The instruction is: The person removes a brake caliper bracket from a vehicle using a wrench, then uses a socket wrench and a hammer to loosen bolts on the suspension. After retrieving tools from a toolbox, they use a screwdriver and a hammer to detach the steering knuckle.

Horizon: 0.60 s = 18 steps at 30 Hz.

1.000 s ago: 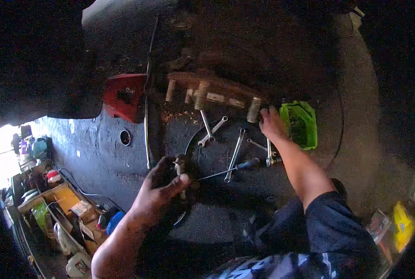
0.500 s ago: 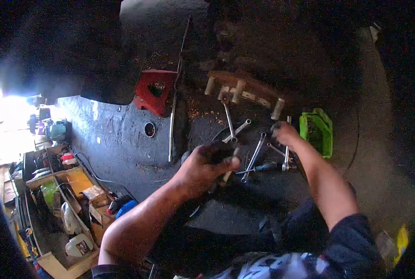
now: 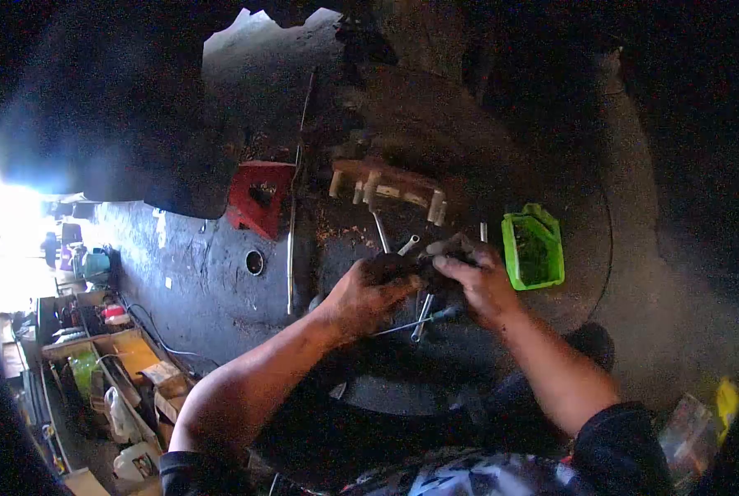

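My left hand (image 3: 371, 296) and my right hand (image 3: 477, 277) meet in front of me, fingers closed around something dark and too small to make out. Beneath and around them on the dark floor lie several wrenches, one wrench (image 3: 423, 318) just below the hands and another (image 3: 382, 231) above them. A screwdriver (image 3: 445, 314) with a dark blue handle rests under my right hand. Beyond the hands is a rusty metal part (image 3: 394, 186) with thick pins or bolts standing out of it.
Right of the hands stands a green tray (image 3: 512, 256). Ahead to the left are a red stand (image 3: 245, 207), a long metal bar (image 3: 291, 273) and a small round cup (image 3: 254, 263). Wooden boxes (image 3: 96, 337) of supplies line the lower left. A yellow object (image 3: 727, 405) lies at right.
My right hand has come back from near the pins to meet my left hand. The pale rod-like piece seen in my left hand is no longer visible. The view has shifted.
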Tool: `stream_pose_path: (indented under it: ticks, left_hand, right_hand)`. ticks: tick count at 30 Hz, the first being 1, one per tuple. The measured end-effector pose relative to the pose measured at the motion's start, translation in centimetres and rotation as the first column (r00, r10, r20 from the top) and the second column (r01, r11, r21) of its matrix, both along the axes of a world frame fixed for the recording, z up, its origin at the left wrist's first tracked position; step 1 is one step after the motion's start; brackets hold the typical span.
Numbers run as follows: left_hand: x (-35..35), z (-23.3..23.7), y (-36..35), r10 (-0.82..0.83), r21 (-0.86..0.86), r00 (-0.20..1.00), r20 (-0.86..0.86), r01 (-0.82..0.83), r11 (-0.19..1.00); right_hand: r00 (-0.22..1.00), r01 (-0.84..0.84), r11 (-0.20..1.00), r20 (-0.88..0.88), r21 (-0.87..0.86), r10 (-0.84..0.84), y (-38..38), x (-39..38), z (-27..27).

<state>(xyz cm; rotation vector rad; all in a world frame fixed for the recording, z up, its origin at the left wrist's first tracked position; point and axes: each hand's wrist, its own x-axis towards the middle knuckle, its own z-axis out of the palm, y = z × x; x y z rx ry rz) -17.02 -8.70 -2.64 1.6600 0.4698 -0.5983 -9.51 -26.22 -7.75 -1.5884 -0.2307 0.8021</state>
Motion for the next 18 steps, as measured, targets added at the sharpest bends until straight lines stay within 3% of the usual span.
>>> stream_pose_path:
  ticks: [4,7,10,13,14,16,17,18]
  left_hand:
    - [0.6,0.0,-0.2,-0.008,0.044,0.999,0.039,0.006,0.999]
    - [1.2,1.2,-0.7,-0.094,0.229,0.988,0.120,0.064,0.971]
    - [0.9,-0.2,-1.2,-0.222,0.413,0.915,0.337,0.068,0.908]
    - [-0.2,-0.1,-1.5,-0.304,0.476,0.859,0.412,0.082,0.876]
    - [0.1,0.5,-1.7,-0.407,0.560,0.767,0.497,0.076,0.825]
    - [-0.1,2.4,-2.1,-0.506,0.634,0.714,0.483,0.113,0.765]
    - [-0.2,2.8,-2.2,-0.552,0.669,0.685,0.475,0.126,0.732]
    - [-0.2,2.6,-2.0,-0.525,0.645,0.734,0.431,0.156,0.748]
  right_hand:
    - [0.996,-0.023,0.997,0.083,0.071,0.017,-1.0,0.4,-1.2]
    - [0.932,-0.229,0.972,0.278,-0.045,0.232,-1.5,1.4,1.5]
    - [0.966,-0.209,0.970,0.181,0.125,0.184,-1.6,1.1,0.2]
    - [0.950,-0.279,0.959,0.159,0.040,0.270,-2.0,1.2,1.7]
    - [0.950,-0.241,0.967,0.187,-0.081,0.252,-2.0,0.9,1.2]
    - [0.942,-0.144,0.938,0.246,-0.314,0.227,-2.1,-0.1,-0.1]
    - [0.944,-0.191,0.935,0.206,-0.297,0.259,-2.2,0.2,0.5]
    - [0.943,-0.235,0.931,0.165,-0.278,0.288,-2.3,0.7,1.6]
